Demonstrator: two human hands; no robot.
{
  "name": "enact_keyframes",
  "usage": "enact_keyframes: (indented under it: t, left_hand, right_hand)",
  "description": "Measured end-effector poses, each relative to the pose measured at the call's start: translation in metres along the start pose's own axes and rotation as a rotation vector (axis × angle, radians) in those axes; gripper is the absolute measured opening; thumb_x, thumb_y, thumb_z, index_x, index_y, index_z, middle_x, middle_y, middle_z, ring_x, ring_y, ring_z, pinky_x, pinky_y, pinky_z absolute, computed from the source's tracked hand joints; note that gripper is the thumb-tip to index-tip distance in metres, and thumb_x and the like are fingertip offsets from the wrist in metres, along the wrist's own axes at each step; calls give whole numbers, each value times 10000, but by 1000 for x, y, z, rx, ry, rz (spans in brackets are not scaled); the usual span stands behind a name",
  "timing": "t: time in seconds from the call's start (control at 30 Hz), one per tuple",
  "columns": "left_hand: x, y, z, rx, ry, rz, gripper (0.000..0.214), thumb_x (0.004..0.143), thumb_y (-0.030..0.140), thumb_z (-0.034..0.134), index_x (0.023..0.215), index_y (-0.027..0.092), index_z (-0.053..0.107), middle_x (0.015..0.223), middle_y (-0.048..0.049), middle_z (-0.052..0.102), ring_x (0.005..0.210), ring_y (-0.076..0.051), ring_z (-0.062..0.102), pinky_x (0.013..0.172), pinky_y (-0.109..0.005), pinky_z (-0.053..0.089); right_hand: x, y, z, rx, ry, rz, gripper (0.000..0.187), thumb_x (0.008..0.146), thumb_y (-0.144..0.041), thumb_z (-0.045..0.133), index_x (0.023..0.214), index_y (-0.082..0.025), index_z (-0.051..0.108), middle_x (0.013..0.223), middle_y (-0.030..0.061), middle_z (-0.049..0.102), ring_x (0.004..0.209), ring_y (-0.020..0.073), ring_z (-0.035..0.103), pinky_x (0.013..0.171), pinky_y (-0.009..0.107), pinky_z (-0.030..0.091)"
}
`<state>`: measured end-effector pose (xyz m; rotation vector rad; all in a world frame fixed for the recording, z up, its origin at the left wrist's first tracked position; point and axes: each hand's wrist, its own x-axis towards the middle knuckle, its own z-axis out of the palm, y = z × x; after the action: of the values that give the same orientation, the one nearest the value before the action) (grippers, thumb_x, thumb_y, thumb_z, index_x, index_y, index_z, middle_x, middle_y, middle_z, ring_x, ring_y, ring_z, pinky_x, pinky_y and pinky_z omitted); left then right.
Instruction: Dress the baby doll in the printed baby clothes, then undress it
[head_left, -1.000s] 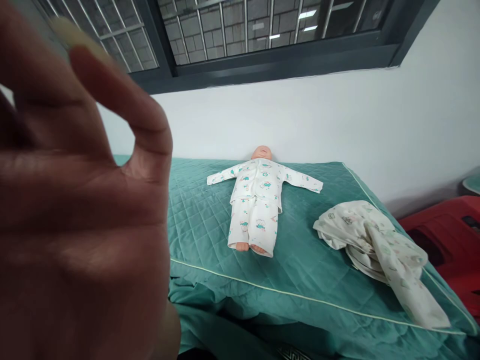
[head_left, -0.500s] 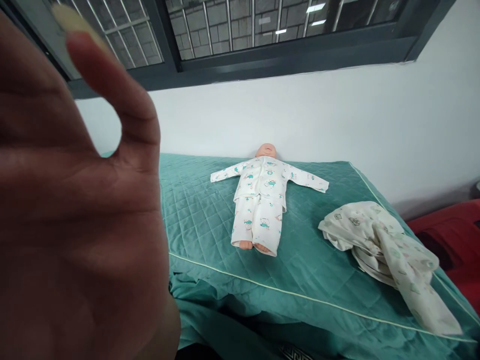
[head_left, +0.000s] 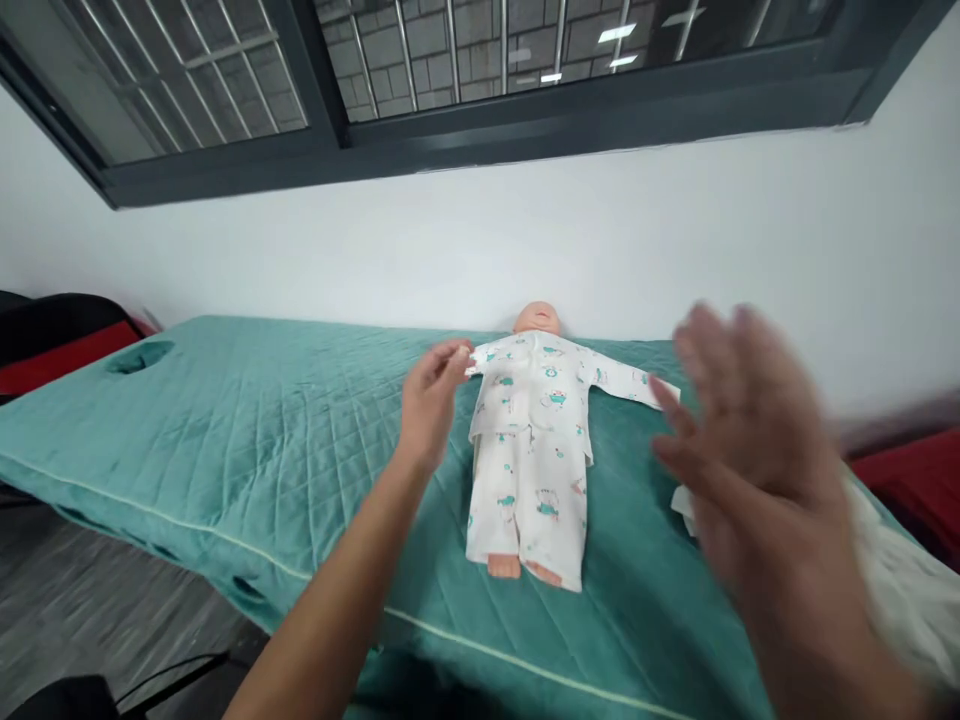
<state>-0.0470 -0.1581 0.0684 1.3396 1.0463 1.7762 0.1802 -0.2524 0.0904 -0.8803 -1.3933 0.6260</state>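
A baby doll (head_left: 534,318) lies on its back on the green bed, dressed in a white printed pajama top (head_left: 536,390) and matching pajama pants (head_left: 525,500). Its feet show at the pant hems. My left hand (head_left: 433,405) is at the sleeve on the left side of the view, fingers closed on it; the cuff is hidden behind the hand. To the right of the doll, my right hand (head_left: 750,450) is raised nearer the camera, fingers stretched and blurred, holding nothing. The other sleeve (head_left: 619,380) lies stretched out beyond it.
A crumpled white printed cloth (head_left: 900,590) lies at the right, partly behind my right forearm. The quilted green bedcover (head_left: 247,430) meets a white wall below a dark window frame (head_left: 525,130). Red and black items (head_left: 67,350) stand past the bed's left end.
A hand that filled the left of the view is gone from there. Both hands now reach over the bed, the left at the doll's sleeve. The view takes in more of the bed's left side.
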Motion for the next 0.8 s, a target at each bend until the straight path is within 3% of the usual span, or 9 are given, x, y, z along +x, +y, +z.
enact_keyframes:
  t: [0.07, 0.13, 0.23, 0.33, 0.5, 0.8]
  left_hand:
    - [23, -44, 9, 121, -58, -58, 294, 895, 440, 639, 1017, 187, 725, 1081, -58, 740, 1013, -185, 676, 886, -309, 553]
    - [44, -74, 23, 230, -137, -85, 244, 911, 375, 611, 1005, 184, 731, 1108, -65, 747, 1060, -202, 669, 960, -341, 533]
    - [73, -97, 50, 377, -275, -113, 219, 909, 276, 599, 1054, 173, 726, 1178, -86, 732, 1116, -220, 664, 1043, -368, 495]
    - [93, -112, 70, 504, -426, -55, 281, 936, 274, 572, 1167, 168, 693, 1306, -107, 673, 1236, -232, 614, 1136, -381, 428]
    - [97, -128, 76, 616, -542, 63, 354, 1008, 328, 460, 1305, 236, 631, 1446, -62, 585, 1375, -215, 507, 1227, -407, 324]
    - [91, -131, 72, 608, -547, 91, 377, 1026, 350, 425, 1328, 269, 636, 1450, -37, 578, 1412, -186, 465, 1244, -371, 306]
  right_hand:
    - [26, 31, 20, 73, 14, 102, 728, 844, -275, 676, 1489, -450, 387, 1645, -34, 322, 1542, 251, 272, 1216, 548, 338]
    - [58, 74, 37, 21, 40, 213, 694, 825, -278, 664, 1469, -374, 425, 1623, 11, 367, 1520, 264, 322, 1208, 542, 352]
    - [104, 138, 55, -150, 71, 280, 626, 807, -283, 622, 1420, -284, 493, 1550, 64, 467, 1449, 294, 419, 1187, 542, 368]
    - [126, 176, 60, -324, 17, 331, 485, 830, -338, 571, 1299, -218, 602, 1415, 99, 590, 1337, 313, 517, 1176, 546, 354]
    - [118, 184, 54, -284, -15, 384, 483, 874, -477, 552, 1277, -217, 616, 1371, 88, 613, 1196, 271, 594, 1085, 480, 447]
    - [115, 183, 55, -376, -72, 231, 373, 933, -418, 498, 1257, -282, 626, 1433, 48, 573, 1363, 249, 484, 1167, 475, 374]
